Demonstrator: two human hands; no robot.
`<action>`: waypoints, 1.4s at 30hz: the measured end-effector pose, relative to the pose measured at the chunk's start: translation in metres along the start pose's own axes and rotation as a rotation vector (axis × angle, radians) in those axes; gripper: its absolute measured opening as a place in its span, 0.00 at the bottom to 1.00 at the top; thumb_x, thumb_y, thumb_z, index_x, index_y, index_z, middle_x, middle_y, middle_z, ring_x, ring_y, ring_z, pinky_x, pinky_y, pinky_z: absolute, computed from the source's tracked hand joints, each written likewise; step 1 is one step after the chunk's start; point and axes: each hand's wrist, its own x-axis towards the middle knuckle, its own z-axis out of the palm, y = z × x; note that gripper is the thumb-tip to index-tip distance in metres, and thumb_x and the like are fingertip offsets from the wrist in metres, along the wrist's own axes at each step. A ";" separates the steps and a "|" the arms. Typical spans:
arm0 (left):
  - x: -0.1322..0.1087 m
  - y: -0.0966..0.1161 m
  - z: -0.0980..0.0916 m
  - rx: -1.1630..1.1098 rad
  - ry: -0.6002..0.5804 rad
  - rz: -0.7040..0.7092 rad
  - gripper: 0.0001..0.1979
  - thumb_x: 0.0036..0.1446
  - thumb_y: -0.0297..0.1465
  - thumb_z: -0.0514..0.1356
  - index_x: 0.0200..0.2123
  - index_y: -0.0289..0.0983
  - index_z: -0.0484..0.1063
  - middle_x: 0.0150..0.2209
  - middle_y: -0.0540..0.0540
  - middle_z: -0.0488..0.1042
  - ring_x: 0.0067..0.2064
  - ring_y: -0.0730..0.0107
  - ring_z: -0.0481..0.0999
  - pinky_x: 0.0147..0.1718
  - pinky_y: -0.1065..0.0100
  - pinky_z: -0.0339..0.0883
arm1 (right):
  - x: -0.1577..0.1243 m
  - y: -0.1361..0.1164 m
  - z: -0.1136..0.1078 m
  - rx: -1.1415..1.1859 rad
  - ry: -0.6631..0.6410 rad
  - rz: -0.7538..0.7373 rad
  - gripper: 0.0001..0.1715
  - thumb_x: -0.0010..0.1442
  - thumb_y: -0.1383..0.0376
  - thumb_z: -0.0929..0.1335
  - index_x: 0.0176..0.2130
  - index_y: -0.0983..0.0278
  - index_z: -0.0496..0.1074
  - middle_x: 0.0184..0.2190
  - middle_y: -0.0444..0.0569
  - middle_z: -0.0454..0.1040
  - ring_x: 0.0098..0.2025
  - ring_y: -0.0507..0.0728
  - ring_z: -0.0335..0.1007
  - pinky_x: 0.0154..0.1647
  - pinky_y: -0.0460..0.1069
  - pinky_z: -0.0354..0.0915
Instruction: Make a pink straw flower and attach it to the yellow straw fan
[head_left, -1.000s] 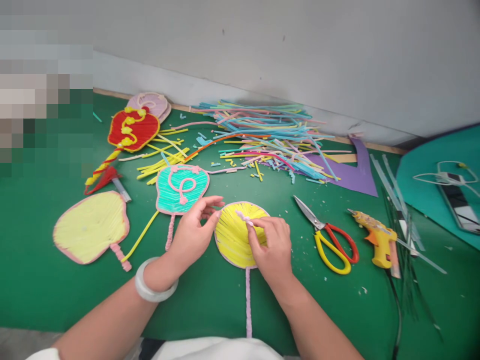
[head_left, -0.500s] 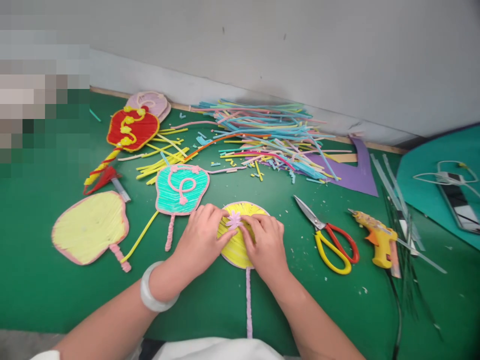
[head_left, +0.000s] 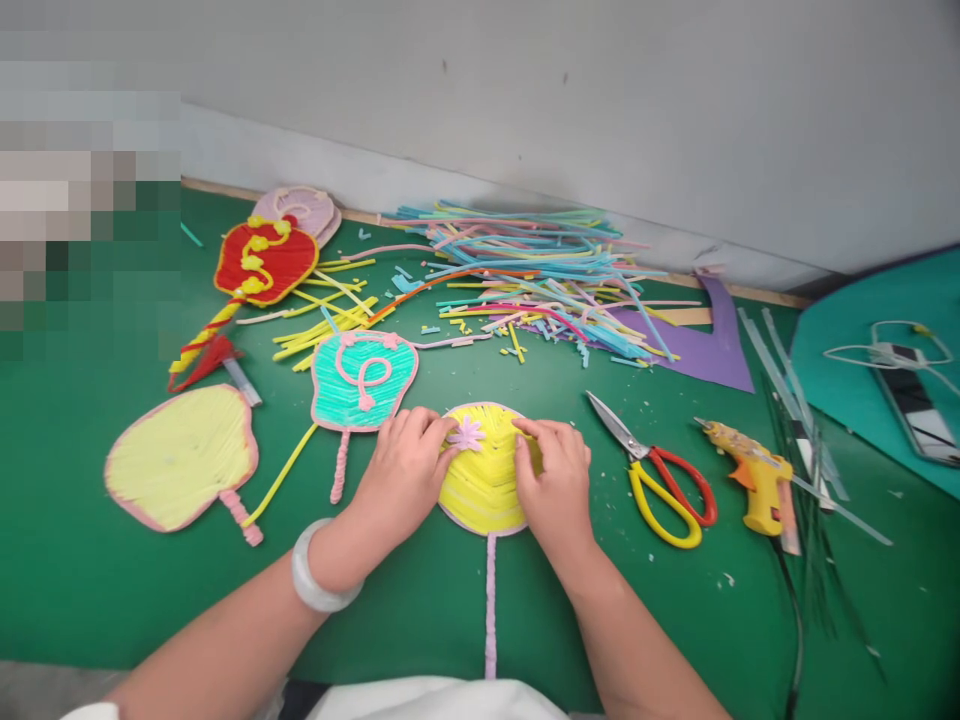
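A round yellow pipe-cleaner fan [head_left: 487,490] with a lilac edge lies in front of me, its wrapped lilac handle [head_left: 490,610] pointing towards me. On its upper left part rests a small lilac flower [head_left: 468,434]. My left hand [head_left: 409,465], with a pale bangle on the wrist, pinches the flower's left petals between thumb and forefinger. Over the fan's right edge is my right hand [head_left: 553,470], its thumb and forefinger apart and nothing seen between them. Whether its fingertips touch the fan I cannot tell.
Left of the fan lie a turquoise fan [head_left: 390,400], a pale yellow fan [head_left: 180,455] and a red fan [head_left: 289,268]. Loose pipe cleaners [head_left: 525,260] are heaped at the back. To the right are scissors [head_left: 639,450], a yellow glue gun [head_left: 766,490] and a phone [head_left: 911,400].
My right hand has let go of the flower and moved right, to the fan's edge. My left hand still holds the flower, and more of the fan's yellow face shows.
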 end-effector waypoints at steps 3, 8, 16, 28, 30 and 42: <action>0.001 -0.002 0.002 0.021 0.008 -0.001 0.12 0.64 0.28 0.55 0.50 0.35 0.69 0.45 0.40 0.71 0.48 0.54 0.68 0.46 0.53 0.64 | 0.004 0.006 -0.002 0.008 0.024 0.054 0.12 0.64 0.67 0.62 0.44 0.61 0.73 0.40 0.51 0.73 0.46 0.60 0.67 0.47 0.56 0.58; 0.001 -0.001 0.000 0.038 0.030 0.006 0.14 0.64 0.29 0.56 0.52 0.34 0.69 0.47 0.38 0.72 0.50 0.52 0.69 0.48 0.52 0.65 | 0.008 0.010 -0.004 0.044 0.050 0.094 0.11 0.64 0.66 0.63 0.43 0.62 0.73 0.40 0.52 0.74 0.46 0.60 0.68 0.49 0.57 0.60; -0.028 0.036 -0.006 0.179 0.030 0.215 0.22 0.66 0.31 0.52 0.61 0.32 0.63 0.65 0.34 0.62 0.66 0.49 0.59 0.61 0.46 0.53 | 0.014 0.019 -0.009 0.084 0.146 0.123 0.12 0.63 0.65 0.63 0.42 0.61 0.74 0.39 0.52 0.74 0.45 0.60 0.69 0.49 0.58 0.63; -0.027 0.033 0.017 0.274 -0.234 0.217 0.45 0.58 0.56 0.54 0.66 0.28 0.57 0.69 0.28 0.47 0.70 0.42 0.48 0.64 0.34 0.44 | 0.014 0.018 -0.009 0.082 0.134 0.110 0.11 0.63 0.65 0.63 0.41 0.61 0.74 0.38 0.52 0.75 0.44 0.60 0.69 0.49 0.57 0.63; -0.028 0.034 0.017 0.271 -0.230 0.224 0.45 0.57 0.57 0.54 0.66 0.28 0.57 0.68 0.27 0.47 0.70 0.42 0.48 0.63 0.34 0.43 | 0.014 0.018 -0.009 0.079 0.131 0.112 0.11 0.63 0.65 0.63 0.41 0.62 0.74 0.38 0.52 0.75 0.44 0.60 0.70 0.49 0.57 0.63; -0.021 0.031 0.007 0.104 -0.171 0.177 0.32 0.63 0.43 0.57 0.65 0.33 0.58 0.66 0.32 0.60 0.66 0.46 0.59 0.64 0.36 0.44 | 0.015 0.020 -0.009 0.089 0.148 0.101 0.11 0.63 0.65 0.63 0.41 0.61 0.74 0.38 0.51 0.76 0.44 0.60 0.70 0.49 0.57 0.63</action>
